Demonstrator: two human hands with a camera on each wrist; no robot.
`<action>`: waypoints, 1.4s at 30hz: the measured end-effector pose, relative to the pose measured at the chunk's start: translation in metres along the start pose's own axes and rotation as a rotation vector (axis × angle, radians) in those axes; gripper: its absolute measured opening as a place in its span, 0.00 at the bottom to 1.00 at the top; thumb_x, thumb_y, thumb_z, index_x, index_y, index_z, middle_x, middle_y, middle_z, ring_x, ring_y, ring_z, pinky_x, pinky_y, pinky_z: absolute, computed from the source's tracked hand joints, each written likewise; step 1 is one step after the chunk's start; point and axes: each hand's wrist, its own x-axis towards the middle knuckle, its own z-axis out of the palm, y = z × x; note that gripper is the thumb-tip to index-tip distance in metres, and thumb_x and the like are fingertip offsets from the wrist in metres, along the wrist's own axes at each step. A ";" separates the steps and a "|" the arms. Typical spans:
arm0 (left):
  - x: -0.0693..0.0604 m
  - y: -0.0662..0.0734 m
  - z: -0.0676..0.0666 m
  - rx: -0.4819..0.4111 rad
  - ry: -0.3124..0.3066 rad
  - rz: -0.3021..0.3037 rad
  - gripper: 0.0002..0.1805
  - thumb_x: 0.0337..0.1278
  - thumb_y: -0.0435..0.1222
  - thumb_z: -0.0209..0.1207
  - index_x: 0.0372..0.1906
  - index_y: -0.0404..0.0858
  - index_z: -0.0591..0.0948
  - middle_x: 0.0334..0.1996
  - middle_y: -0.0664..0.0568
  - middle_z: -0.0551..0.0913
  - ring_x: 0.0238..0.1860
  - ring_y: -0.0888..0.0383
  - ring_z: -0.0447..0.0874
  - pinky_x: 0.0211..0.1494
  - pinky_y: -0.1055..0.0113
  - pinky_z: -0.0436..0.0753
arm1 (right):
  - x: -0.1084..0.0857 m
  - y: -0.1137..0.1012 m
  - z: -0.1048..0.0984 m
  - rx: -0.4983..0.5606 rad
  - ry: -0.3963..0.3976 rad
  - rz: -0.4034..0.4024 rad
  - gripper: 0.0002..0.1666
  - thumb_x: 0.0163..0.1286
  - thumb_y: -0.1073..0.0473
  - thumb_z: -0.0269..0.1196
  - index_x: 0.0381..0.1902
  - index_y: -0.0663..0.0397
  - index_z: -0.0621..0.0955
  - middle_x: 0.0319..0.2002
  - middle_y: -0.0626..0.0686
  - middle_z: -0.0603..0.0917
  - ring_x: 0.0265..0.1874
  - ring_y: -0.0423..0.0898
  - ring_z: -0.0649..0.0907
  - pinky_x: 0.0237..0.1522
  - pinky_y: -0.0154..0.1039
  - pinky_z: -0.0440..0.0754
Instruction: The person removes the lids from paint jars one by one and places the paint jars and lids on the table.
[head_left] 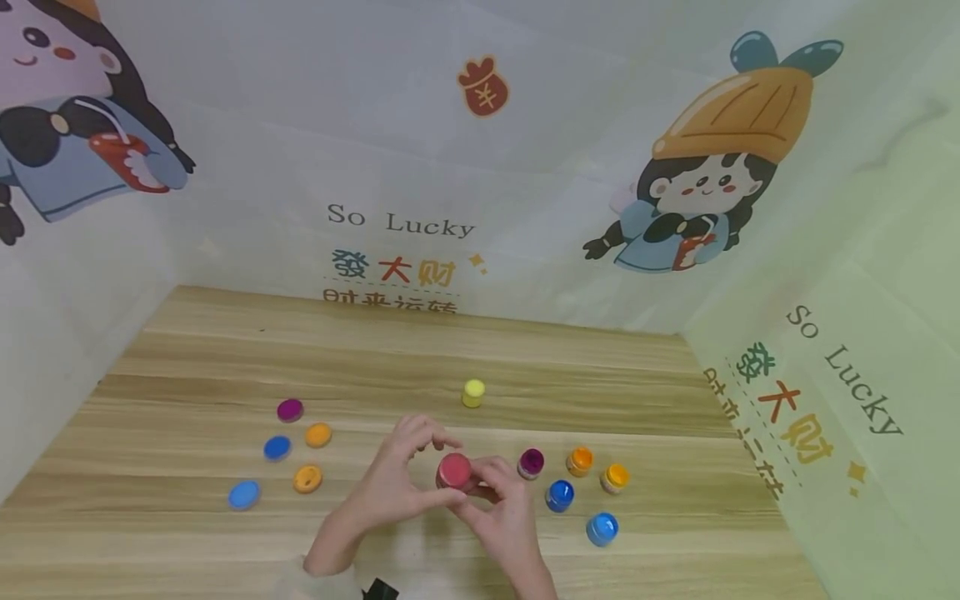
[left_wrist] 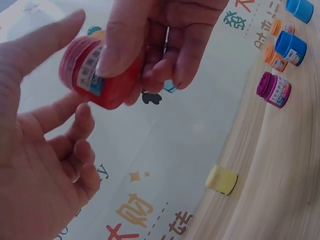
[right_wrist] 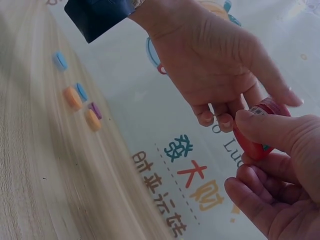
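My right hand (head_left: 504,510) holds a small red paint jar (left_wrist: 112,75) above the table, pinching its body between thumb and fingers. The jar's matte reddish top (head_left: 454,471) looks covered by a lid. My left hand (head_left: 405,479) is spread around that top, thumb and forefinger apart on either side; the left wrist view shows a clear gap at the thumb, while contact at the forefinger is hard to tell. Beyond the hands stands a yellow paint jar (head_left: 472,393) with a pale top.
Right of the hands stand uncapped jars: purple (head_left: 531,463), orange (head_left: 580,461), yellow-orange (head_left: 615,477), dark blue (head_left: 559,496) and light blue (head_left: 602,529). Loose lids lie at left, including purple (head_left: 290,410), blue (head_left: 277,448) and light blue (head_left: 243,495). Printed cloth walls (head_left: 405,150) surround the wooden table (head_left: 187,367).
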 end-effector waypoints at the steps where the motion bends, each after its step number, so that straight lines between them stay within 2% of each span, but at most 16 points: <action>1: 0.000 0.000 -0.001 -0.005 -0.013 0.008 0.22 0.35 0.35 0.73 0.43 0.41 0.81 0.35 0.56 0.75 0.41 0.60 0.66 0.42 0.65 0.68 | 0.000 0.001 0.000 0.003 0.002 0.000 0.14 0.47 0.75 0.70 0.35 0.66 0.84 0.33 0.56 0.81 0.31 0.38 0.79 0.38 0.40 0.82; 5: -0.002 -0.001 -0.004 -0.037 -0.050 0.023 0.20 0.40 0.32 0.70 0.45 0.39 0.83 0.37 0.56 0.75 0.43 0.59 0.66 0.46 0.62 0.69 | 0.001 0.012 0.002 0.014 0.004 -0.011 0.15 0.47 0.74 0.71 0.36 0.64 0.84 0.32 0.55 0.81 0.31 0.39 0.80 0.37 0.40 0.82; 10: 0.000 -0.001 0.000 -0.020 -0.001 -0.001 0.18 0.36 0.35 0.74 0.37 0.44 0.81 0.34 0.58 0.76 0.41 0.59 0.67 0.43 0.65 0.68 | 0.001 0.031 0.002 0.011 0.000 -0.003 0.16 0.48 0.70 0.72 0.38 0.61 0.85 0.34 0.52 0.81 0.32 0.40 0.80 0.38 0.37 0.82; 14: 0.001 0.000 0.002 0.020 0.025 -0.006 0.21 0.32 0.38 0.75 0.36 0.45 0.78 0.32 0.59 0.75 0.38 0.58 0.67 0.41 0.66 0.67 | 0.001 0.024 0.002 -0.027 0.000 0.015 0.15 0.47 0.74 0.71 0.37 0.63 0.84 0.33 0.54 0.82 0.32 0.41 0.80 0.38 0.38 0.82; 20: -0.001 0.000 -0.003 -0.004 -0.017 0.041 0.22 0.37 0.33 0.72 0.45 0.39 0.82 0.35 0.57 0.74 0.40 0.57 0.66 0.44 0.64 0.68 | 0.000 0.005 0.000 -0.001 0.001 -0.002 0.15 0.46 0.76 0.70 0.36 0.66 0.84 0.32 0.56 0.81 0.31 0.41 0.81 0.37 0.41 0.82; 23: -0.001 -0.001 -0.004 -0.029 -0.021 0.043 0.18 0.38 0.31 0.71 0.42 0.39 0.84 0.35 0.57 0.75 0.41 0.59 0.66 0.44 0.63 0.67 | 0.000 0.005 0.001 0.006 0.008 0.004 0.16 0.46 0.75 0.71 0.36 0.65 0.84 0.33 0.55 0.81 0.31 0.41 0.81 0.38 0.40 0.82; 29: 0.001 -0.002 0.000 0.020 0.010 0.013 0.20 0.33 0.37 0.74 0.36 0.45 0.78 0.33 0.59 0.75 0.40 0.59 0.66 0.41 0.66 0.67 | 0.000 0.003 -0.001 -0.023 -0.006 -0.006 0.14 0.48 0.74 0.70 0.36 0.66 0.84 0.33 0.56 0.81 0.31 0.46 0.81 0.37 0.41 0.82; 33: 0.001 -0.003 0.000 0.013 0.008 0.048 0.24 0.35 0.37 0.74 0.44 0.42 0.79 0.35 0.56 0.75 0.40 0.58 0.66 0.42 0.66 0.67 | 0.001 0.001 -0.002 -0.035 -0.019 -0.011 0.14 0.48 0.74 0.70 0.36 0.67 0.84 0.33 0.57 0.81 0.31 0.45 0.81 0.37 0.41 0.82; 37: 0.001 -0.004 -0.004 -0.050 -0.012 0.100 0.22 0.38 0.31 0.71 0.47 0.39 0.82 0.36 0.53 0.75 0.42 0.57 0.66 0.45 0.63 0.66 | 0.002 0.017 0.001 -0.007 -0.019 0.000 0.16 0.47 0.74 0.71 0.37 0.65 0.84 0.33 0.56 0.81 0.32 0.41 0.80 0.38 0.40 0.82; 39: 0.001 -0.005 -0.004 -0.062 -0.014 0.094 0.19 0.38 0.31 0.71 0.43 0.39 0.83 0.36 0.54 0.76 0.43 0.57 0.66 0.46 0.62 0.66 | 0.003 0.025 0.002 -0.007 -0.018 -0.018 0.15 0.48 0.73 0.71 0.37 0.65 0.84 0.34 0.56 0.81 0.32 0.40 0.80 0.38 0.39 0.82; 42: 0.002 -0.004 -0.004 -0.035 -0.007 0.065 0.18 0.36 0.34 0.73 0.39 0.43 0.82 0.34 0.55 0.76 0.41 0.58 0.67 0.44 0.64 0.67 | 0.002 0.032 0.002 -0.004 -0.020 -0.023 0.15 0.49 0.71 0.71 0.38 0.62 0.84 0.34 0.54 0.81 0.33 0.39 0.80 0.38 0.37 0.82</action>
